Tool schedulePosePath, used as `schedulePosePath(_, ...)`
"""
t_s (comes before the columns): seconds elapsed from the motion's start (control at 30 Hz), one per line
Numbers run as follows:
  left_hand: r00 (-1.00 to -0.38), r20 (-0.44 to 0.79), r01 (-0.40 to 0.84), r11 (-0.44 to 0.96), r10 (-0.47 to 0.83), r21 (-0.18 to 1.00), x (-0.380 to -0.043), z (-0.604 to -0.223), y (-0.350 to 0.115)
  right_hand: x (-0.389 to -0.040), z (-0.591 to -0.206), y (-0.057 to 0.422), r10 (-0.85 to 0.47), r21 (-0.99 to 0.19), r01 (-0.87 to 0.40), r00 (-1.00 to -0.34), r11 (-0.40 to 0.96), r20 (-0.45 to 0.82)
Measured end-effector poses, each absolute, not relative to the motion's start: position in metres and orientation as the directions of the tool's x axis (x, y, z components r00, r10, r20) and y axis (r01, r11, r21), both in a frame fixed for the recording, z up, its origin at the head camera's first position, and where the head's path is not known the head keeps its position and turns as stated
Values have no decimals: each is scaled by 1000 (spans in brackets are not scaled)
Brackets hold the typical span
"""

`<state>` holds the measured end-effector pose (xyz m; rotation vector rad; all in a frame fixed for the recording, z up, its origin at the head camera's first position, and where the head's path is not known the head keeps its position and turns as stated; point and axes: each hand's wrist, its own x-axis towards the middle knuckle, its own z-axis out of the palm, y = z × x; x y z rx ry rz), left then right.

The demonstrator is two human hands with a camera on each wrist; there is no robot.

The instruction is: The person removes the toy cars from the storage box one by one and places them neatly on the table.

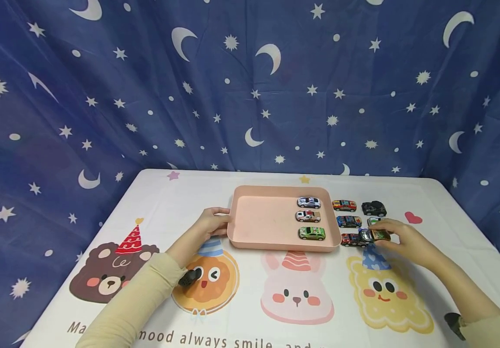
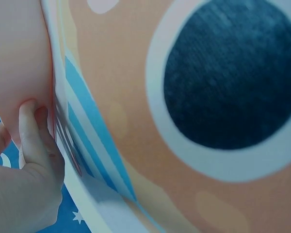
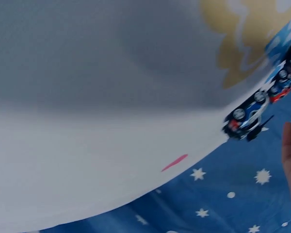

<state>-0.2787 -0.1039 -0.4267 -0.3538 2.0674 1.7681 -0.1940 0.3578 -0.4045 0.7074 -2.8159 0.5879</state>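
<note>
My left hand [image 1: 212,222] grips the left wall of a shallow pink tray [image 1: 258,246]; the left wrist view shows the fingers [image 2: 33,131] on its side. Three toy cars stand in the tray's right part: a white and blue one [image 1: 308,202], a white and orange one [image 1: 308,216] and a green one [image 1: 312,233]. Right of the tray, my right hand [image 1: 395,237] pinches a dark toy car [image 1: 366,235] with a shiny front, partly covered by the fingers. It overlaps a red and black toy car [image 1: 351,239] in the head view.
Beside the tray stand a red and yellow car [image 1: 344,206], a blue car [image 1: 348,221] and a black car [image 1: 374,209]. A greenish car [image 1: 375,220] is half hidden by my right hand. The white printed tablecloth [image 1: 241,290] meets a blue starry curtain [image 1: 250,116] behind.
</note>
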Motion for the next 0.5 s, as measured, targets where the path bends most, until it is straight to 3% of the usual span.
schedulePosePath(0.5, -883, -465, -449, 173, 60, 876, -279, -426, -103, -203, -420, 390, -433, -250, -478, -876, 842, 215)
